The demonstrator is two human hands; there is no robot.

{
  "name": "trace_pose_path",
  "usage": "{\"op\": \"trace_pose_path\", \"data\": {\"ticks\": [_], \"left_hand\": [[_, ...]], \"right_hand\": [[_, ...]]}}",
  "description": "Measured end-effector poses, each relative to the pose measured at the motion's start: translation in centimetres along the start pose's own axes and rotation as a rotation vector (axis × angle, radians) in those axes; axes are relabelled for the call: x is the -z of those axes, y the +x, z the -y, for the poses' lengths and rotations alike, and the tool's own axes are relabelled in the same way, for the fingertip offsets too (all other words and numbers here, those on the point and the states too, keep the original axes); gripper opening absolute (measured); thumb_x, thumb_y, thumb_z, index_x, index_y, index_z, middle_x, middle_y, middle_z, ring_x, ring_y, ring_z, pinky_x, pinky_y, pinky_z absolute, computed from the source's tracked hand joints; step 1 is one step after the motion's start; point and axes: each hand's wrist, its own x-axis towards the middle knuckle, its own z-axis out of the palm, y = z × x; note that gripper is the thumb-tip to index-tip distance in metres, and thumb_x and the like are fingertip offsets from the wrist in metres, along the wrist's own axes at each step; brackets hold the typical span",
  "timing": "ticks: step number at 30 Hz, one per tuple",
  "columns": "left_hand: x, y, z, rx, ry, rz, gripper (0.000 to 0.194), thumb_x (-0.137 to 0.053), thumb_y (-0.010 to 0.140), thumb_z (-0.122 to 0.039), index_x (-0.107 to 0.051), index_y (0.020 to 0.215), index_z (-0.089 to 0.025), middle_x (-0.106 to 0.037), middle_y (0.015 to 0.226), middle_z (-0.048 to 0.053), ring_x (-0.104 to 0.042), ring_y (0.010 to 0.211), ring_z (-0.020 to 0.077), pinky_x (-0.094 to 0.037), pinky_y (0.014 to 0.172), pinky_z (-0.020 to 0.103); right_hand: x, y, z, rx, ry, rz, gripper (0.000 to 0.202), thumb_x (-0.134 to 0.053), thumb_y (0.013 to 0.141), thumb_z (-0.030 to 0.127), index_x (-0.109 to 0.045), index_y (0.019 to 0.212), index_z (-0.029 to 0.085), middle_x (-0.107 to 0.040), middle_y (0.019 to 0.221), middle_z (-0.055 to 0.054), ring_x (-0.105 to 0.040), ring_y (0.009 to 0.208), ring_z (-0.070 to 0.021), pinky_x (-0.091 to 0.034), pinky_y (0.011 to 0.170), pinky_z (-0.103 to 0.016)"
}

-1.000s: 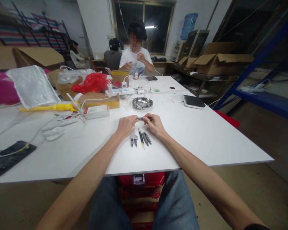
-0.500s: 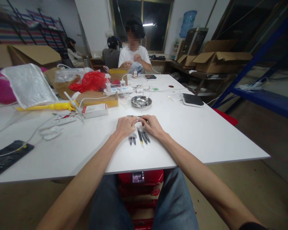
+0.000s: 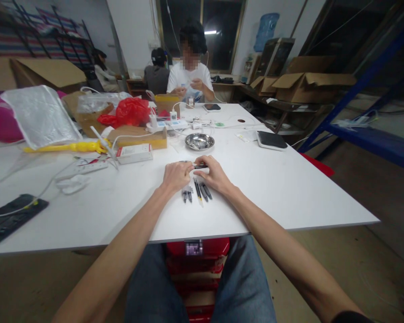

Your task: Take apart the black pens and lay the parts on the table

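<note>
At the centre of the frame, our left hand pinches one end of a dark pen. Our right hand is at the other end — thumb and forefinger narrowly parted; we cannot tell whether they touch it. Just below lie two refills, grey barrels and black-tipped parts; above sits a steel bowl.
</note>
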Motion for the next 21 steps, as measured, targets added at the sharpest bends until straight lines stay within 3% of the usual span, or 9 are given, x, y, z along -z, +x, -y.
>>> {"op": "trace_pose_path", "data": {"ticks": [3, 5, 8, 10, 13, 16, 19, 21], "left_hand": [[-0.08, -0.02, -0.09, -0.013, -0.005, 0.009, 0.024, -0.046, 0.093, -0.021, -0.069, 0.090, -0.025, -0.078, 0.093, 0.004, -0.069, 0.086, 0.0230, -0.033, 0.063, 0.032], [-0.13, 0.00, -0.16, -0.023, -0.014, 0.010, 0.025, -0.045, 0.093, -0.022, -0.069, 0.090, -0.025, -0.078, 0.093, 0.004, -0.069, 0.086, 0.0230, -0.034, 0.064, 0.032], [-0.08, 0.05, -0.25, -0.006, -0.024, 0.007, 0.027, -0.044, 0.095, -0.025, -0.070, 0.091, -0.025, -0.077, 0.091, 0.005, -0.069, 0.086, 0.0241, -0.034, 0.064, 0.032], [0.00, 0.07, -0.24, 0.013, -0.021, 0.006, 0.027, -0.043, 0.096, -0.026, -0.070, 0.091, -0.025, -0.077, 0.089, 0.005, -0.069, 0.086, 0.0242, -0.035, 0.065, 0.032], [0.12, 0.06, -0.17, 0.011, -0.019, 0.009, 0.028, -0.043, 0.096, -0.025, -0.070, 0.089, -0.025, -0.077, 0.088, 0.005, -0.069, 0.085, 0.0239, -0.035, 0.065, 0.032], [0.16, 0.07, -0.17, -0.001, -0.014, 0.011, 0.029, -0.043, 0.096, -0.026, -0.070, 0.088, -0.025, -0.076, 0.086, 0.006, -0.069, 0.084, 0.0246, -0.034, 0.064, 0.033], [0.07, 0.12, -0.16, 0.008, 0.008, 0.015, 0.030, -0.042, 0.097, -0.027, -0.071, 0.090, -0.025, -0.077, 0.086, 0.006, -0.069, 0.084, 0.0249, -0.033, 0.063, 0.033], [-0.07, 0.16, -0.08, 0.010, 0.016, 0.018, 0.029, -0.042, 0.096, -0.027, -0.071, 0.091, -0.025, -0.077, 0.088, 0.005, -0.069, 0.084, 0.0248, -0.032, 0.063, 0.033]], "right_hand": [[0.11, 0.04, 0.32, -0.065, -0.085, 0.095, 0.021, -0.055, 0.100, 0.034, -0.069, 0.094, 0.020, -0.067, 0.081, -0.004, -0.057, 0.081, -0.0203, -0.042, 0.081, -0.034], [0.15, 0.06, 0.39, -0.071, -0.093, 0.089, 0.024, -0.054, 0.101, 0.030, -0.069, 0.085, 0.019, -0.066, 0.075, -0.004, -0.056, 0.078, -0.0203, -0.041, 0.079, -0.034], [0.08, 0.04, 0.26, -0.006, -0.025, 0.003, 0.008, -0.060, 0.095, 0.021, -0.068, 0.095, 0.020, -0.069, 0.091, -0.006, -0.058, 0.090, -0.0214, -0.043, 0.083, -0.033], [0.04, 0.03, 0.15, 0.015, -0.016, -0.006, 0.012, -0.064, 0.093, 0.022, -0.067, 0.105, 0.020, -0.070, 0.100, -0.007, -0.058, 0.096, -0.0223, -0.043, 0.087, -0.034], [0.09, 0.11, 0.16, -0.038, -0.093, 0.078, 0.014, -0.061, 0.097, 0.031, -0.069, 0.102, 0.021, -0.070, 0.091, -0.006, -0.057, 0.090, -0.0228, -0.042, 0.085, -0.036], [0.20, 0.16, 0.27, -0.068, -0.145, 0.108, 0.024, -0.051, 0.101, 0.028, -0.069, 0.088, 0.020, -0.068, 0.077, -0.005, -0.055, 0.083, -0.0223, -0.040, 0.082, -0.036], [0.15, 0.10, 0.36, 0.004, -0.100, 0.023, 0.011, -0.057, 0.096, 0.020, -0.068, 0.097, 0.020, -0.071, 0.092, -0.006, -0.056, 0.092, -0.0224, -0.041, 0.085, -0.034], [0.06, 0.04, 0.41, 0.031, -0.082, 0.016, 0.014, -0.061, 0.094, 0.020, -0.067, 0.107, 0.020, -0.071, 0.101, -0.006, -0.057, 0.097, -0.0225, -0.041, 0.087, -0.034]]}}
